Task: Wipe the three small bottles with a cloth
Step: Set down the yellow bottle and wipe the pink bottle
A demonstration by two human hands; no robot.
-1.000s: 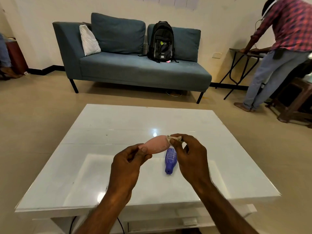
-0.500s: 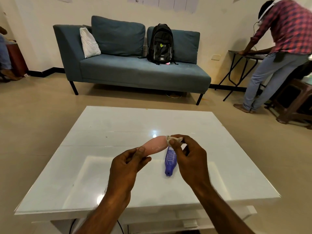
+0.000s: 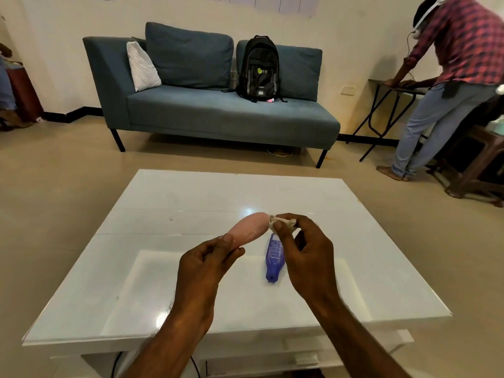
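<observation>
Pink bottle: the pink bottle [image 3: 250, 227] is held up over the worktop [image 3: 169, 214], between the two hands, not touching the surface.
Long axis: it runs from near-left to far-right, the near end in the left hand, the far rounded end against the cloth.
Left hand: the left hand [image 3: 207, 261] pinches the bottle's near end between thumb and fingertips.
Right hand: the right hand [image 3: 305, 249] is closed on a small bunched cloth [image 3: 282, 224], pressed to the bottle's far end.
Nearer hand: the right hand sits at the end being rubbed; I judge the next stroke would run back along the body toward the left hand.
Blue bottle: the blue bottle [image 3: 275, 257] lies flat on the worktop just under and beside the right hand, cap toward the person, long axis running nearly straight away.
Third bottle: not visible in this view.
Progress: judged mid-wipe on the pink bottle; the blue one waits within easy reach of the right hand.
Change since earlier frame: grips and cloth position match; the bottle stays at the same slant, and the blue bottle has not shifted. Only the view has tipped slightly.
</observation>
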